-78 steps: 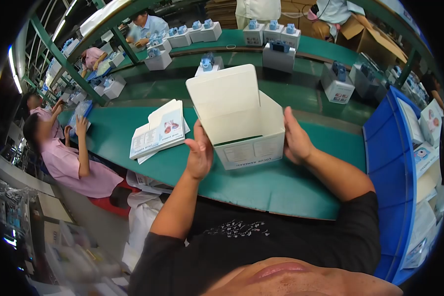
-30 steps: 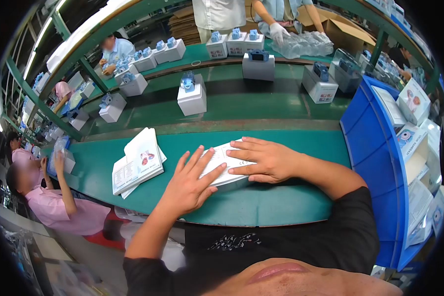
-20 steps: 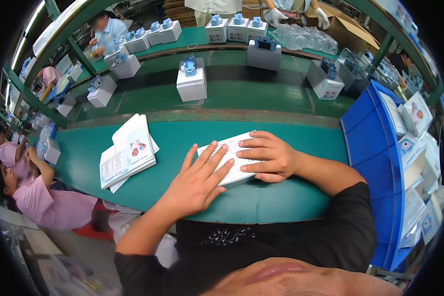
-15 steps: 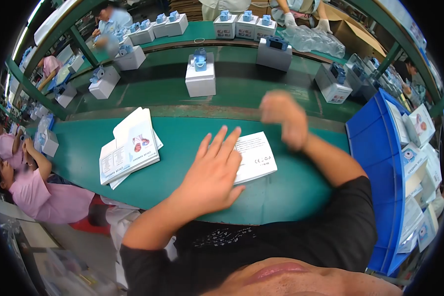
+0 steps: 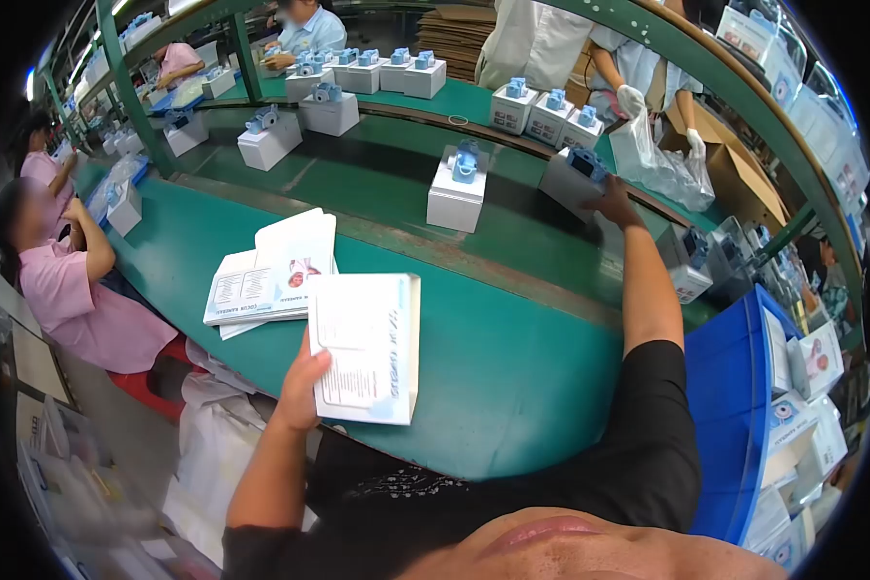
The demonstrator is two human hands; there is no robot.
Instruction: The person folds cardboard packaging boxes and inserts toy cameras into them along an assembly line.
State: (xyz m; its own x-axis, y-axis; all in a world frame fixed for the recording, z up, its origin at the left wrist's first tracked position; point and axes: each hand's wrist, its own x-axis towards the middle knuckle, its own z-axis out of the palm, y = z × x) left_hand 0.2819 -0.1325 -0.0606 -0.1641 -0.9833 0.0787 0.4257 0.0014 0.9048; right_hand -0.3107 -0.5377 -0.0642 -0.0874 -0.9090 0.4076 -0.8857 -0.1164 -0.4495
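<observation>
Two hands, well apart: the left hand [image 5: 303, 394] grips a white box [image 5: 358, 333] over the green table [image 5: 498, 387], presumably freeing the right hand [image 5: 616, 205], grip unclear, for a carton [image 5: 565, 181] beyond the table.

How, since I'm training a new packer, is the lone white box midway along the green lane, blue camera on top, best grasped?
Likely grip the white box by its flat side walls, reaching from the bench side: there is open space to its left and right, and the blue camera occupies the top.
</observation>
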